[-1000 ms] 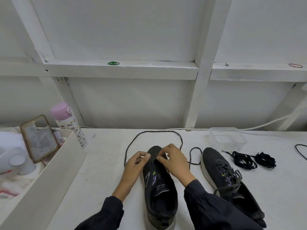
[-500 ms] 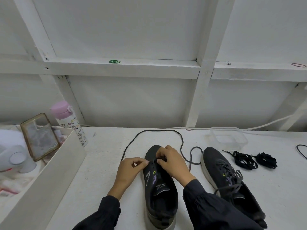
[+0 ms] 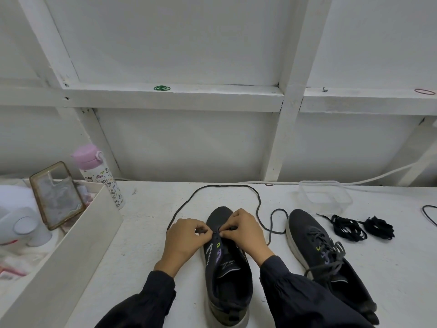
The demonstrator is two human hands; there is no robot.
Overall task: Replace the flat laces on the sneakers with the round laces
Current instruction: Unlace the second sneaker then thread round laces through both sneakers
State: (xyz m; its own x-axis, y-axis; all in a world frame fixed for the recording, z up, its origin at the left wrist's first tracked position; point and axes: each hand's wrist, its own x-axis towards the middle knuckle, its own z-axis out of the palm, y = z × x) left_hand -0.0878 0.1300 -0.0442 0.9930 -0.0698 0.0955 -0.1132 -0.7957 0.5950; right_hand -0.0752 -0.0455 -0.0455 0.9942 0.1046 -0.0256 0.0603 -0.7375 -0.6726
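A dark sneaker (image 3: 227,275) lies toe-away on the white table, its eyelets mostly bare. My left hand (image 3: 186,237) and my right hand (image 3: 243,230) meet over its toe-end eyelets, each pinching a part of one dark lace (image 3: 259,197) that loops out behind the shoe and curls to the right. A second dark sneaker (image 3: 331,261) lies to the right with its grey lace still threaded. Two bundles of black laces (image 3: 361,227) rest right of it.
A clear plastic container (image 3: 324,196) stands behind the right sneaker. A white box (image 3: 71,252) at the left holds a phone case and other items, with a pink-capped bottle (image 3: 99,176) behind it. A black cord end (image 3: 429,214) shows at the far right edge.
Both hands have slid slightly toward me along the shoe and drawn closer together. The lace loop behind the shoe has shifted a little.
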